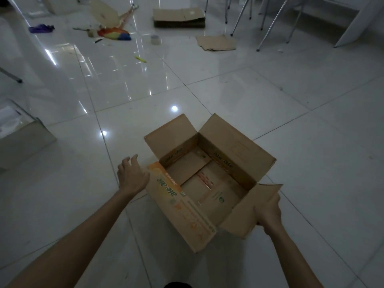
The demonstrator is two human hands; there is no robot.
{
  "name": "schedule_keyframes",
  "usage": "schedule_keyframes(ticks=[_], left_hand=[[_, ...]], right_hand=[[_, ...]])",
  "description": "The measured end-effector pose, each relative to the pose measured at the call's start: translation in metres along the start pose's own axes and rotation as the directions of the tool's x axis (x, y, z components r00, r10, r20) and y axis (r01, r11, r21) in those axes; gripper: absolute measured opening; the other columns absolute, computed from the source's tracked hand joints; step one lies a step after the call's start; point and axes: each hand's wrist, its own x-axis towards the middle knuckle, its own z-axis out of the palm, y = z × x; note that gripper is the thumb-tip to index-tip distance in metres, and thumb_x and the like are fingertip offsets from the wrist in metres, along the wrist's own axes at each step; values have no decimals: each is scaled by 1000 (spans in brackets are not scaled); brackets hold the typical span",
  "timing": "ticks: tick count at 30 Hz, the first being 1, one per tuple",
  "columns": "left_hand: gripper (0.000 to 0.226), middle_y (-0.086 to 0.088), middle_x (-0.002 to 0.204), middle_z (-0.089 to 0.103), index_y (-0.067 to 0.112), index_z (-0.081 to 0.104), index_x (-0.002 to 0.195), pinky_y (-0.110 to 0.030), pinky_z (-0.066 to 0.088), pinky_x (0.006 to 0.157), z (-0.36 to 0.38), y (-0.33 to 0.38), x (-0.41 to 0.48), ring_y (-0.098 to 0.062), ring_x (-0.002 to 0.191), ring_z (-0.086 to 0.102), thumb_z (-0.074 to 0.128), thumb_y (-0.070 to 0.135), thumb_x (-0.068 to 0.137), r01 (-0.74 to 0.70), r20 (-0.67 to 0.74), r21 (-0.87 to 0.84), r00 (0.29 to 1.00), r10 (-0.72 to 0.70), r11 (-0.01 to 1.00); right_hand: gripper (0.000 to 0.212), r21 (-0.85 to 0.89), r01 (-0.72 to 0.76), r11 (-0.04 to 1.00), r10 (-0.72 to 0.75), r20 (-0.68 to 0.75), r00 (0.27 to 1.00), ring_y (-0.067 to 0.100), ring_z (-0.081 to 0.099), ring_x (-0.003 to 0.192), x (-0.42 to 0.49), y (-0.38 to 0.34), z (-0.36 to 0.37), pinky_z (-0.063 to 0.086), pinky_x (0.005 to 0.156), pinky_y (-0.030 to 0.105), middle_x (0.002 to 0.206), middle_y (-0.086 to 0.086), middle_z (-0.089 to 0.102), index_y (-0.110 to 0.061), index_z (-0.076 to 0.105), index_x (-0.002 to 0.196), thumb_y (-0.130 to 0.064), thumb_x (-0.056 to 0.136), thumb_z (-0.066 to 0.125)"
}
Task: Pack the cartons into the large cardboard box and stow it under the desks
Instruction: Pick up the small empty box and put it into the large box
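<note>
A brown cardboard box [234, 154] printed with "ale-ale" stands on the white tiled floor in front of me, all its flaps open. Its inside shows only the bottom flaps, nothing packed in it. My right hand [268, 210] grips the near right flap, thumb and fingers pinching the card. At the box's left corner is my left hand [132, 175], fingers spread, against the outer side of the left flap; whether it grips is unclear. Flattened cartons [179, 17] lie stacked on the floor far ahead.
A loose flat cardboard piece [216, 43] lies near metal chair legs [270, 28] at the back right. A tape roll [155, 40], a yellow marker [140, 59], a colourful duster [114, 33] and a purple cloth [40, 28] are scattered at the back. Another box [22, 136] stands at the left edge.
</note>
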Motion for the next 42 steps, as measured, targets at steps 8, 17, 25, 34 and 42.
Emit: schedule_keyframes(ticks=[8, 17, 25, 34, 42], left_hand=[[78, -25, 143, 34, 5, 22, 143, -52, 33, 105, -16, -32, 33, -43, 130, 31, 65, 26, 81, 159, 125, -30, 980, -154, 987], [21, -22, 98, 68, 3, 64, 93, -35, 46, 71, -24, -76, 21, -32, 82, 60, 54, 19, 85, 136, 82, -163, 989, -124, 977], [22, -4, 63, 50, 10, 46, 65, -25, 31, 47, -58, -88, -20, -16, 56, 45, 51, 13, 86, -20, 103, -88, 994, 29, 996], [19, -5, 65, 57, 7, 57, 66, -23, 35, 48, -184, -154, -124, -14, 56, 48, 60, 17, 81, 23, -31, -167, 999, -28, 986], [30, -4, 55, 53, 10, 50, 55, -25, 31, 47, -299, -232, -231, -12, 52, 45, 61, 18, 82, 81, -293, -220, 945, -145, 972]], right_hand=[[64, -211, 212, 954, -190, 122, 974, 41, 56, 105, 24, -43, 2, 54, 79, 51, 135, 22, 47, -31, 3, 148, -25, 96, 41], [77, -271, 298, 915, -279, 108, 954, 24, 57, 67, 7, -54, 33, 49, 56, 30, 101, 21, 64, -13, 8, 148, -13, 87, 55], [47, -235, 432, 871, -412, 130, 902, 26, 54, 73, -58, -50, 45, 50, 67, 35, 99, 18, 62, -11, 34, 136, -10, 90, 46], [50, -268, 688, 674, -613, 317, 724, 28, 54, 76, -142, -133, 52, 50, 69, 34, 107, 22, 63, -16, 38, 135, -15, 87, 53], [51, -216, 888, 406, -776, 432, 460, 28, 56, 80, -269, -205, 89, 47, 71, 31, 113, 21, 63, -13, 40, 134, -11, 85, 55]])
